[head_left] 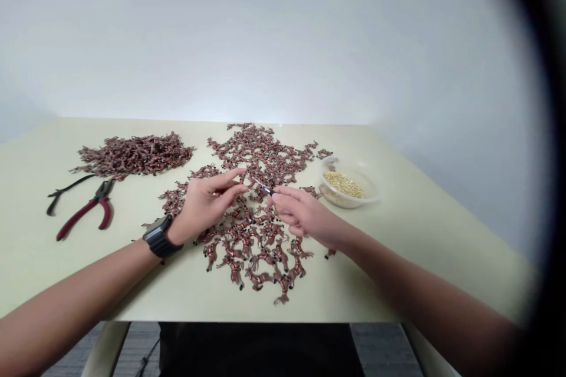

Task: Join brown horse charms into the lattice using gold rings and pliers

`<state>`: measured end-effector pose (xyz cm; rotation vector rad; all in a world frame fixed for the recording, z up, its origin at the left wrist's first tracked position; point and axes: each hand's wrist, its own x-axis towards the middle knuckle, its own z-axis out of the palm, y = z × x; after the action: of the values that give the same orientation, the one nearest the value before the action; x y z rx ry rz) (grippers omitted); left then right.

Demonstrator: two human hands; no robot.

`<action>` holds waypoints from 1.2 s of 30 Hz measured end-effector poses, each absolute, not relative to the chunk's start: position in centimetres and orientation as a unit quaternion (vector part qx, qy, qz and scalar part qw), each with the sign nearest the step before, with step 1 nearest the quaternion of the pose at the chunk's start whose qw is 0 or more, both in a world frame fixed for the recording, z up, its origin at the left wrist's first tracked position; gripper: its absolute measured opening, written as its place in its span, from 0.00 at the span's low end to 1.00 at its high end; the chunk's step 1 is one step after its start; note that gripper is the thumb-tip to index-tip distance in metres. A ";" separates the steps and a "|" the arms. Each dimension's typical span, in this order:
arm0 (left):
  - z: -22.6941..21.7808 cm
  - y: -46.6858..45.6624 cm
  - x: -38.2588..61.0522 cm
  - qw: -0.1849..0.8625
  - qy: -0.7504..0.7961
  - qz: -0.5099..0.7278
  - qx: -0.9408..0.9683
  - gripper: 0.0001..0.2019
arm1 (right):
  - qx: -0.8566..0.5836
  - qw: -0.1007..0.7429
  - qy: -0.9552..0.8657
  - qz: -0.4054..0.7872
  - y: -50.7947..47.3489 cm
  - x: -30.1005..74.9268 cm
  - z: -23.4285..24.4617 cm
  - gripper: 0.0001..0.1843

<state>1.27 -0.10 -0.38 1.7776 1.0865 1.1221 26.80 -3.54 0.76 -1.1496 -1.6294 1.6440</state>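
My left hand (211,195), with a dark watch on its wrist, pinches a small brown animal figurine (243,177) between thumb and fingertips. My right hand (305,213) is closed around a thin tool (264,187) with a dark handle and a metal tip. The tip points left and lies close to the figurine; whether they touch I cannot tell. Under and around both hands spread many similar brown figurines (260,256), with dark feet and lighter bands. More figurines (259,150) lie loosely just beyond my fingers.
A dense heap of figurines (137,156) sits at the back left. In front of it lie red-handled pliers (91,207) and a black strap-like item (59,193). A clear round tub (374,197) holding small gold-coloured pieces (345,184) stands right of my right hand.
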 end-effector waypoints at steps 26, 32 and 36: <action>-0.1 -1.8 3.4 0.680 0.329 0.417 0.505 0.16 | -0.485 0.329 -0.768 0.259 -4.5 25.5 -0.5 0.12; -0.6 -2.3 4.0 0.621 0.332 0.446 0.553 0.15 | -0.492 0.352 -0.731 0.317 -5.0 24.7 -0.7 0.12; -0.8 -2.4 4.3 0.574 0.346 0.461 0.582 0.16 | -0.482 0.353 -0.710 0.371 -5.0 24.3 -0.7 0.12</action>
<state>4.28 -2.41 -0.79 1.3633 0.8105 1.0809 24.32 -5.05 -0.72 -1.2476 -1.8373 0.9592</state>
